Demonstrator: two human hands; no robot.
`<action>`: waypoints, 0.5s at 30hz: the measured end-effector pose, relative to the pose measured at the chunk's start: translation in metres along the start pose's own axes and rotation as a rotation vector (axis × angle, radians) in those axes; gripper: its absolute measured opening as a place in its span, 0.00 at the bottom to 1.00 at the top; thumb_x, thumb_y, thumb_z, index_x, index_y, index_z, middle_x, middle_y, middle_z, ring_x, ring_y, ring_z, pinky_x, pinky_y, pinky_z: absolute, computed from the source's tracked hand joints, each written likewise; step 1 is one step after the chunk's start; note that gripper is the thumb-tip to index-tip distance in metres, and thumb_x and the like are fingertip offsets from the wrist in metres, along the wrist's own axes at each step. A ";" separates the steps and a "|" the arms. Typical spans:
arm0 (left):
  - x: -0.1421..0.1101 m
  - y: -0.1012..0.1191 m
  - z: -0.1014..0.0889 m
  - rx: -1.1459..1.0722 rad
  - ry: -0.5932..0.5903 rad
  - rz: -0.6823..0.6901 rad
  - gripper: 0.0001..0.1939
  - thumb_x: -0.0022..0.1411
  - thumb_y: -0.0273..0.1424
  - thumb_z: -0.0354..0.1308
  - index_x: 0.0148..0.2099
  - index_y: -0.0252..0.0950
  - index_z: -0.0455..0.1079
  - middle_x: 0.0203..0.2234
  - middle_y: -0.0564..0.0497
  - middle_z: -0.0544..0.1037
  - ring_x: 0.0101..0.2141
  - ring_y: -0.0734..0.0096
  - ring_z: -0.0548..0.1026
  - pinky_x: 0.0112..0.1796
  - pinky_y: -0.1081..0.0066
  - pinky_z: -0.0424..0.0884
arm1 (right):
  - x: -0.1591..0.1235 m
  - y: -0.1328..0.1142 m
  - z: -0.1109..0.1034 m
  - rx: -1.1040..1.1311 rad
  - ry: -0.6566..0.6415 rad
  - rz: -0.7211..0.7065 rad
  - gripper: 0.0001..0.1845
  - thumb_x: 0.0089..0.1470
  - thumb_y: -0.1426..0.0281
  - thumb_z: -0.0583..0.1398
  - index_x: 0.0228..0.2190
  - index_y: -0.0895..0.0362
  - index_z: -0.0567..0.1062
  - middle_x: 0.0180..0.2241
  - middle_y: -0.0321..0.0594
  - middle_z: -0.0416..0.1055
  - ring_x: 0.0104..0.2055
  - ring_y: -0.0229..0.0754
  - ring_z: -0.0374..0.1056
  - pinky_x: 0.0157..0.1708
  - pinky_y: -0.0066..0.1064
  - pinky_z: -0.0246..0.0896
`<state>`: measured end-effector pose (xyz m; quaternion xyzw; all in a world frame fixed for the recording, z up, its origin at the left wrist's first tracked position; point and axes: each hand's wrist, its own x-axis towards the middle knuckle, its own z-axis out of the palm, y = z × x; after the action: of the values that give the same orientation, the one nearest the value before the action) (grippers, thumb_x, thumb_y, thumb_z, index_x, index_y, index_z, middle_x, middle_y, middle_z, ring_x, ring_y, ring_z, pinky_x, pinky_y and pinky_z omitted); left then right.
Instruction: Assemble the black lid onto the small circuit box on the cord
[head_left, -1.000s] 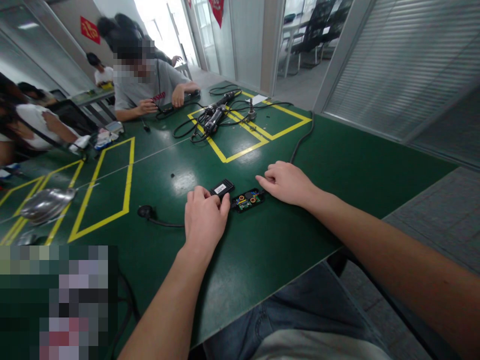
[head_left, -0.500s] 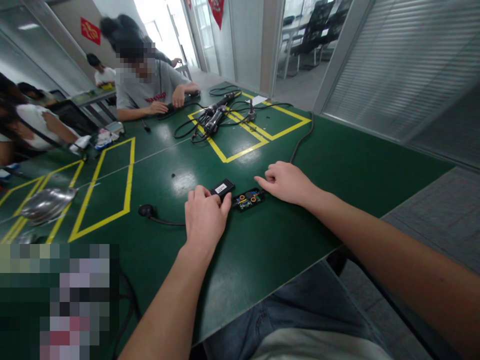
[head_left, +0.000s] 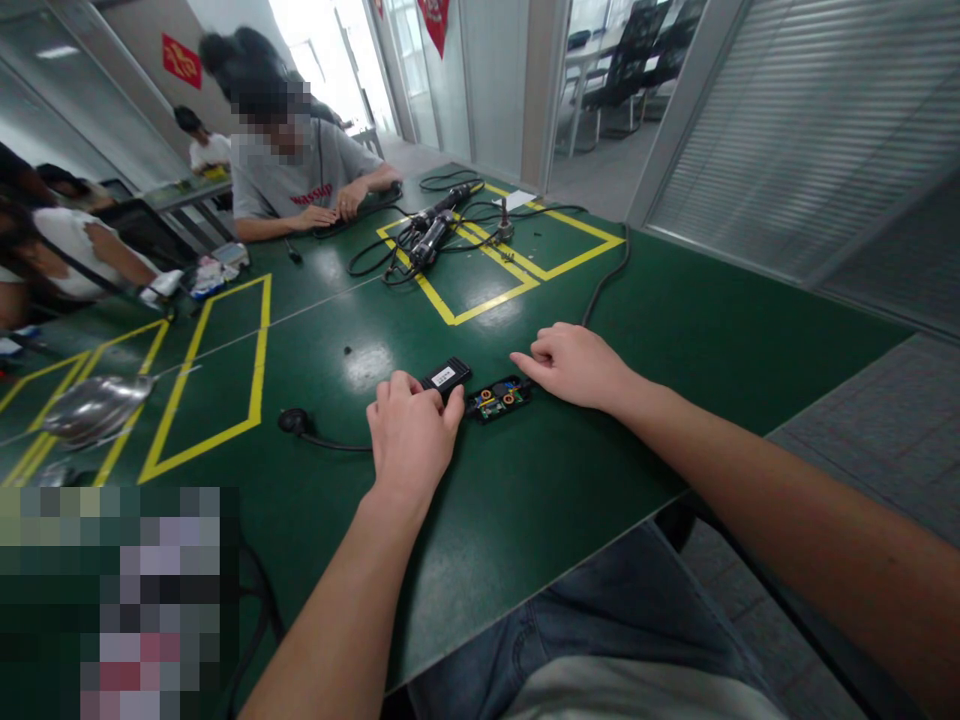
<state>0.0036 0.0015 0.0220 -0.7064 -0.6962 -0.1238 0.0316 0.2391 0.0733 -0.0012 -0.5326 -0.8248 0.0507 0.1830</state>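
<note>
An opened black case [head_left: 499,400] with a circuit board and two copper-coloured coils lies between my hands. My left hand [head_left: 411,425] is closed at the case's left end, on the black cable [head_left: 341,447] that runs out to a plug [head_left: 294,421]. Behind its fingers lies a black cover [head_left: 448,376] with a white label. At the case's right end my right hand [head_left: 574,365] is closed over the cable, one digit stretched out above the board. Its curled fingers hide the grip. Beyond that hand, the cable [head_left: 607,280] continues across the table.
Electric screwdrivers [head_left: 431,235] with tangled cords lie farther back, near a small metal part [head_left: 504,225] and several screws [head_left: 508,257]. A metal bowl [head_left: 97,410] stands at the left. A co-worker [head_left: 300,185] sits across the green table [head_left: 697,310], handling a dark item.
My hands, the case and the cover stay in place. The co-worker across the table has brought their hands closer together.
</note>
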 end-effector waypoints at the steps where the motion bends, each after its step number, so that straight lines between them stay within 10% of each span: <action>1: 0.000 0.000 -0.001 -0.001 -0.008 -0.005 0.23 0.77 0.43 0.59 0.32 0.40 0.84 0.38 0.41 0.74 0.46 0.47 0.73 0.44 0.54 0.72 | 0.000 0.000 0.000 0.002 -0.003 0.001 0.32 0.72 0.54 0.56 0.17 0.51 0.62 0.26 0.41 0.68 0.33 0.47 0.62 0.35 0.41 0.52; 15: 0.000 0.004 -0.002 0.001 -0.043 -0.040 0.24 0.77 0.44 0.58 0.31 0.40 0.84 0.39 0.40 0.73 0.48 0.45 0.73 0.44 0.54 0.72 | 0.003 0.000 0.001 -0.024 -0.011 0.032 0.35 0.71 0.48 0.57 0.16 0.51 0.64 0.25 0.41 0.69 0.33 0.47 0.64 0.34 0.40 0.51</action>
<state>0.0071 0.0012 0.0247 -0.6950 -0.7106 -0.1086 0.0145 0.2376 0.0762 -0.0017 -0.5476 -0.8177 0.0466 0.1712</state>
